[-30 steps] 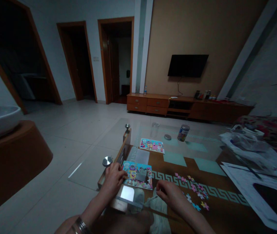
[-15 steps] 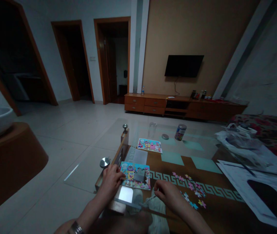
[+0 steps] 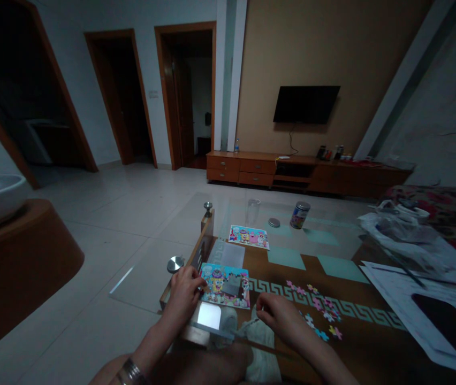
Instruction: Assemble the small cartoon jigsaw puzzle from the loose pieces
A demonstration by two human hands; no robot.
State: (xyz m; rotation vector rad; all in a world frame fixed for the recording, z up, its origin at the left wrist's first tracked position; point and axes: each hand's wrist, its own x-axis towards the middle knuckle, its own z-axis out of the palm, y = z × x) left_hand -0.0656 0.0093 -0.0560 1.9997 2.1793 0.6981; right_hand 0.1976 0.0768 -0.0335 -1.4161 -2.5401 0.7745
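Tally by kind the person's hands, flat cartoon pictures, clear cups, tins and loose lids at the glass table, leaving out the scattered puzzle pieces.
Hands: 2 (left hand, right hand)
Flat cartoon pictures: 2 (unfinished puzzle, picture card)
Clear cup: 1
Tin: 1
Loose lid: 1
Total: 7

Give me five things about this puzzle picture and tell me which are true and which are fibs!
1. The left hand is at the left edge of the colourful rectangular cartoon jigsaw with a gap. True.
2. The right hand lies flat, fingers spread. False: its fingers are curled.
3. Loose pink, yellow and blue jigsaw pieces lie to the right of the jigsaw. True.
4. The printed cylindrical can lies on its side. False: it stands upright.
5. The black rectangular television is on the wall. True.
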